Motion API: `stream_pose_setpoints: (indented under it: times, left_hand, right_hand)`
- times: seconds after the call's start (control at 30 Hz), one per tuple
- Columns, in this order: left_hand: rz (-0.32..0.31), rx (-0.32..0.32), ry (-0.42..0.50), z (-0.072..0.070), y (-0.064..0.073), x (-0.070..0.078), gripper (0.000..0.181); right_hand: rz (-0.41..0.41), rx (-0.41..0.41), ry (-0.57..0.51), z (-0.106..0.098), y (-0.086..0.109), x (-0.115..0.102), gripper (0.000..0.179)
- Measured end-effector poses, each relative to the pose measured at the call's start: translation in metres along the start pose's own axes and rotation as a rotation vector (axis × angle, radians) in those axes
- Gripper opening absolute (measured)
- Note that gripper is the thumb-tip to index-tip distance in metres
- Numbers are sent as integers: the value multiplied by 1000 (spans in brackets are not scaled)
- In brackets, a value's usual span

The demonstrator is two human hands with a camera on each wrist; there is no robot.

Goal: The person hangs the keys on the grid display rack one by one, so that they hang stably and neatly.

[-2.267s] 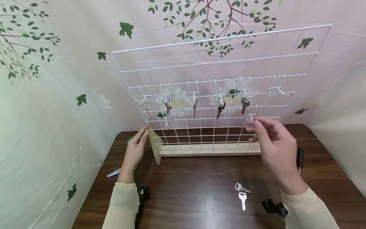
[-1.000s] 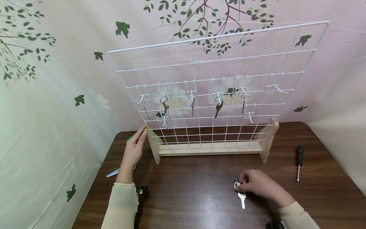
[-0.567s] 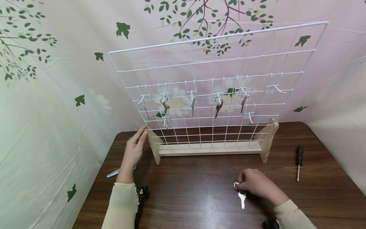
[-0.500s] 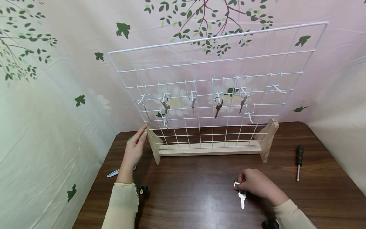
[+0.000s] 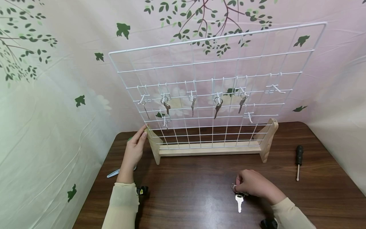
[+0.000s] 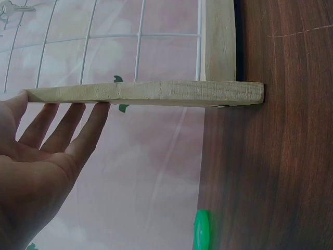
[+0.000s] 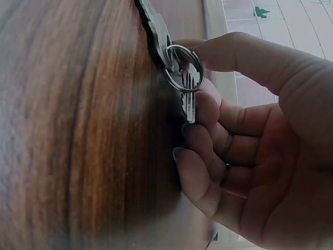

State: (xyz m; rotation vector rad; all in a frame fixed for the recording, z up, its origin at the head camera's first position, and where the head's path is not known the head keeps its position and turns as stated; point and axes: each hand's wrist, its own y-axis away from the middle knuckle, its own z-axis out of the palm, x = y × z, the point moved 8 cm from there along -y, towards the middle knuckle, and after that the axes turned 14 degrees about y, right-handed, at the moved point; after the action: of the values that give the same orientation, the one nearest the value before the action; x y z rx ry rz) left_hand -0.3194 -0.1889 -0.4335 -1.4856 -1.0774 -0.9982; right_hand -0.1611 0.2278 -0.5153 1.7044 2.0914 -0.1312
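My left hand (image 5: 134, 152) touches the top of the left wooden end panel (image 6: 151, 94) of a rack; in the left wrist view, its fairly straight fingers rest along the panel's outer face. The rack bears a white wire grid (image 5: 200, 128) with hooks. Near the front of the table, my right hand (image 5: 255, 184) pinches a small key, mostly hidden by the fingers. A second, bright silver key (image 5: 239, 203) lies just below the fingertips. In the right wrist view, a metal key ring (image 7: 183, 67) and a key blade (image 7: 190, 99) show close to the thumb.
Several keys hang from hooks across the grid, among them a dark key (image 5: 218, 109). One right-hand hook (image 5: 277, 89) bears nothing. A screwdriver (image 5: 299, 159) lies at the right on the brown table (image 5: 183, 190). A light-blue-handled tool (image 5: 113, 173) lies beside the left forearm.
My right hand left the grid's lower right and came down to the keys on the table. It grips one key, and the keys have shifted slightly left. The left hand has stayed on the rack.
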Motion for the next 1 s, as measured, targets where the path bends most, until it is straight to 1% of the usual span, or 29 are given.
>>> stream_pose_setpoints:
  times: [0.27,0.43,0.67,0.77,0.9,1.0]
  left_hand:
    - [0,-3,-3,0,0,0,46]
    - [-10,-1,-3,1,0,-1,46]
    - [-16,-1,0,1,0,-2,46]
    - [-18,0,-5,1,0,-1,47]
    - [-13,-2,-12,1,1,0,48]
    - [-1,-2,-15,1,1,1,47]
  right_hand:
    - [-29,0,5,0,0,-1,24]
    - [-40,1,12,2,2,-3,21]
    - [-96,23,30,2,5,-8,21]
    - [-104,21,18,3,6,-10,23]
    - [-126,37,9,2,7,-12,24]
    - [-153,66,13,2,7,-14,24]
